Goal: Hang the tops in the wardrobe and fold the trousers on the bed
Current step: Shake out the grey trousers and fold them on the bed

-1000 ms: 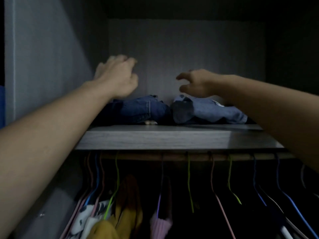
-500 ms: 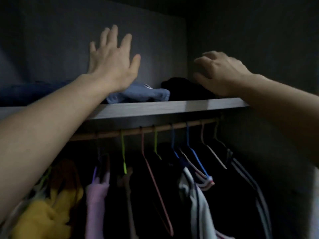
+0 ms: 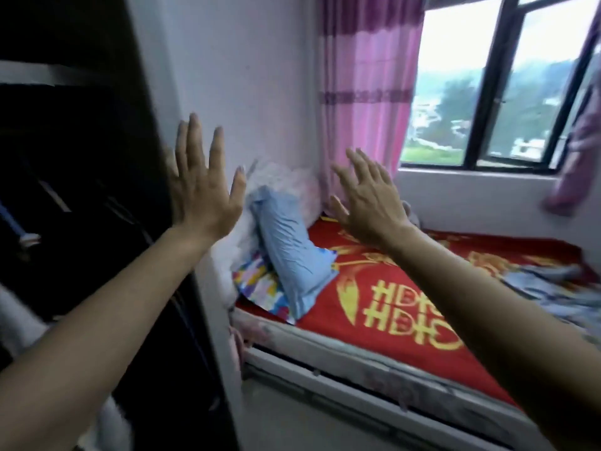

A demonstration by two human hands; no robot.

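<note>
Both empty, fingers spread: left hand (image 3: 203,193) beside dark open wardrobe (image 3: 81,190), right hand (image 3: 370,203) over bed with red-and-gold cover (image 3: 406,307). Crumpled blue clothing (image 3: 553,288) lying at bed's right side.

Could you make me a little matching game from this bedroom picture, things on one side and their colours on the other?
Things:
1. pillow
2. curtain
3. bed cover
4. wardrobe

Colours:
a. red with yellow pattern
b. dark, nearly black
c. light blue
d. pink with purple bands

Pairs: 1-c, 2-d, 3-a, 4-b
</note>
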